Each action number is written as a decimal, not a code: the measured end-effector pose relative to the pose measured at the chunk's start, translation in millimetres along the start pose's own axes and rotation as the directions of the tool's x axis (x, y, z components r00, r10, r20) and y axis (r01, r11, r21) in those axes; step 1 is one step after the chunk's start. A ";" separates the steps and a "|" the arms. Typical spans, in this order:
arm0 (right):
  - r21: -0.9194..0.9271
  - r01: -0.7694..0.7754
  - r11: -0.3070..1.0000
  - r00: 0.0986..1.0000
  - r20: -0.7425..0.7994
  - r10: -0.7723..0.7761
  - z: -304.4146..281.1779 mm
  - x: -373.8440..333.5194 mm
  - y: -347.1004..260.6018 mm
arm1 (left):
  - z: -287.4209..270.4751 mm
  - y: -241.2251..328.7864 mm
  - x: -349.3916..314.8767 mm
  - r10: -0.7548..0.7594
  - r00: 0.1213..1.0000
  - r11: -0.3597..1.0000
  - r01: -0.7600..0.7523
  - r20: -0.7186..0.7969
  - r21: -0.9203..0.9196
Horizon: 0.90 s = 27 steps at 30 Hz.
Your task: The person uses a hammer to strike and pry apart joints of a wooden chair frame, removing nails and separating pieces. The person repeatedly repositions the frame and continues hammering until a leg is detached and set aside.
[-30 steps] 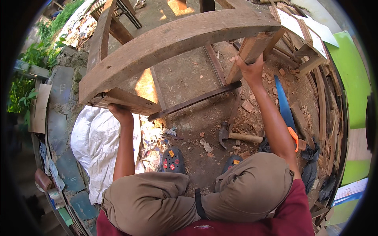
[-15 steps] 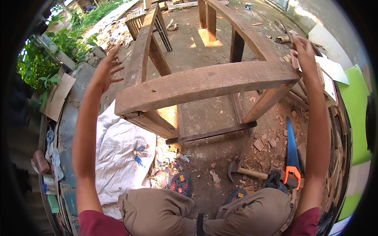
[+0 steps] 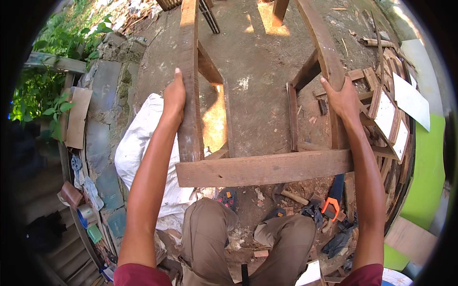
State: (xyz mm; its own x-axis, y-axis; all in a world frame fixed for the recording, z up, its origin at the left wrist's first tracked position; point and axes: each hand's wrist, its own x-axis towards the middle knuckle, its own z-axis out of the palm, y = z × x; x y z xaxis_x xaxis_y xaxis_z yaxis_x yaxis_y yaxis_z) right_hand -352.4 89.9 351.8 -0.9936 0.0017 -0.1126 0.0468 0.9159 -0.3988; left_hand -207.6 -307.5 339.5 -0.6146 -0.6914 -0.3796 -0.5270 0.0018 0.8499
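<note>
Left hand [image 3: 174, 97] clamped on left rail of wooden frame [image 3: 262, 168]; right hand [image 3: 342, 97] gripping curved right rail. Frame's long axis runs away from person, near crossbar over knees, above dirt ground [image 3: 257, 62]. Handsaw [image 3: 332, 200] below right.

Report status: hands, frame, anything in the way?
Left hand grips wooden frame left rail; right hand grips right rail. Handsaw, white sack on ground beneath.

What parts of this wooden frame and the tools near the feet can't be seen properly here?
Head view only:
- Wooden frame: its far end is cut off by the top edge.
- Left hand and right hand: the palms are hidden against the rails.
- Handsaw: the blade is partly behind the crossbar.
- Hammer: the head is hidden in shadow.
</note>
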 end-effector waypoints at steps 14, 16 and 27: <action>0.036 -0.049 0.998 0.999 -0.013 0.049 -14.2 1.9 -23.3 | 23.4 47.6 -9.6 -0.053 0.964 0.797 0.197 -0.260 0.570; 0.053 -0.060 0.997 0.998 0.007 0.060 -19.6 5.7 -23.8 | 25.1 48.1 -9.7 -0.053 0.966 0.798 0.193 -0.253 0.570; 0.068 -0.087 0.994 0.995 0.045 0.084 -13.8 13.4 -22.7 | 24.8 46.0 -2.2 -0.008 0.965 0.821 0.155 -0.261 0.550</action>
State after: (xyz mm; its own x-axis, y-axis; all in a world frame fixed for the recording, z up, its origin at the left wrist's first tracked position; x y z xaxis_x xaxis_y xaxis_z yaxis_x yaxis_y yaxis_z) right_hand -368.2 74.6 371.8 -0.9806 0.0610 -0.1864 0.1402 0.8827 -0.4486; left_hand -245.1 -288.0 370.4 -0.4361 -0.8561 -0.2775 -0.8505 0.2913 0.4379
